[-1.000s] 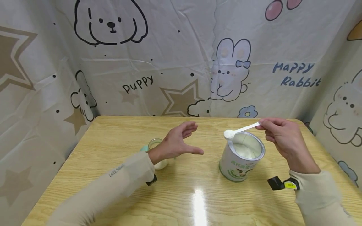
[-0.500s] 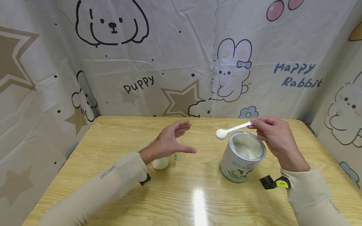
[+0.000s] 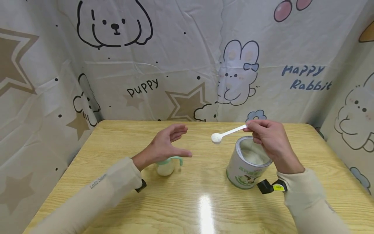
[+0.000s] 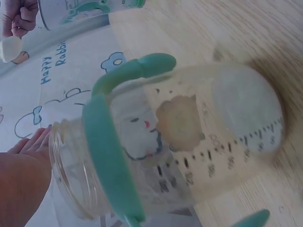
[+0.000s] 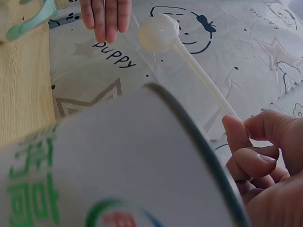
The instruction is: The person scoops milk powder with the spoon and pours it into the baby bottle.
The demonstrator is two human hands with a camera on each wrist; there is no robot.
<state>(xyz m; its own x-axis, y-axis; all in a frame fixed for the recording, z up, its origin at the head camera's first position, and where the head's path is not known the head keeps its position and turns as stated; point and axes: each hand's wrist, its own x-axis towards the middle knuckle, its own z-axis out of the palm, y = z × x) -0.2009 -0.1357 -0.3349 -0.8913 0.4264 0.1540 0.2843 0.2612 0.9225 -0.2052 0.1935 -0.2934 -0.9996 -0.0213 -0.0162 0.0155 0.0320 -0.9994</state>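
Note:
My right hand (image 3: 270,141) pinches the end of a long white measuring scoop (image 3: 216,138), heaped with white powder, left of an uncapped powder can (image 3: 240,172). In the right wrist view the thumb and fingers grip the scoop's handle (image 5: 203,75). My left hand (image 3: 163,144) is held in the air, its fingers spread from the thumb, with nothing between them. Behind and below it stands a clear baby bottle (image 3: 165,169) with green handles, partly hidden by the hand. The left wrist view shows the bottle's uncapped threaded neck (image 4: 71,165) and some whitish contents at its base.
A light wooden table (image 3: 181,208) carries the can and bottle. White powder (image 3: 253,158) shows inside the can. A printed cloth (image 3: 181,65) hangs right behind the table's far edge and at both sides.
My right hand has carried the filled scoop left, off the can's rim and out past it. The left hand has shifted left, toward the bottle, uncovering its green handle.

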